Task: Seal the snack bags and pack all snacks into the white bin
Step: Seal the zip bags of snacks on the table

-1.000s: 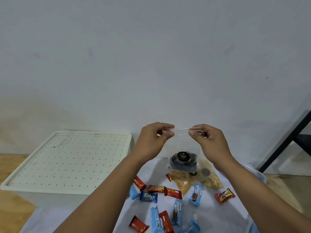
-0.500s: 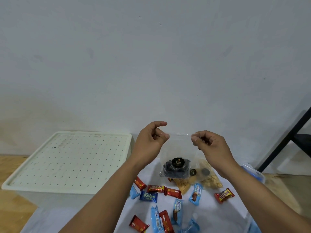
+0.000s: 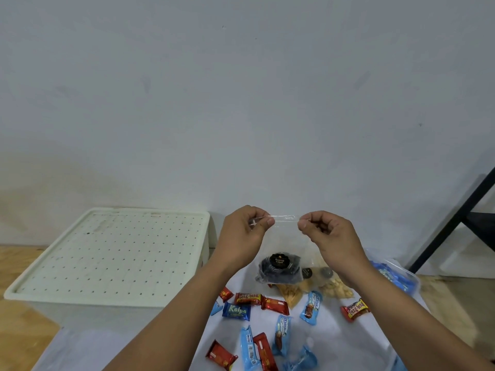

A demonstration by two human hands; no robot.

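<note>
I hold a clear zip bag (image 3: 285, 238) up in the air by its top strip. Dark round cookies with a black round label (image 3: 279, 267) hang in its bottom. My left hand (image 3: 245, 232) pinches the strip's left end and my right hand (image 3: 328, 234) pinches its right end. The white bin (image 3: 112, 257) stands at the left with a perforated lid on top. Below the bag, two more clear bags of yellow snacks (image 3: 290, 291) (image 3: 334, 286) lie on the white cloth (image 3: 329, 336). Red and blue wrapped snacks (image 3: 247, 299) (image 3: 237, 311) are scattered in front of them.
A clear plastic container with blue packets (image 3: 396, 277) sits at the right edge of the cloth. A black metal frame leg (image 3: 455, 223) slants up at the far right. A pale wall is close behind. Wooden floor (image 3: 16, 263) shows at the left.
The bag has dropped slightly lower and closer to me, with both hands still pinching the top strip. My right hand's pinch has slid inward along the strip.
</note>
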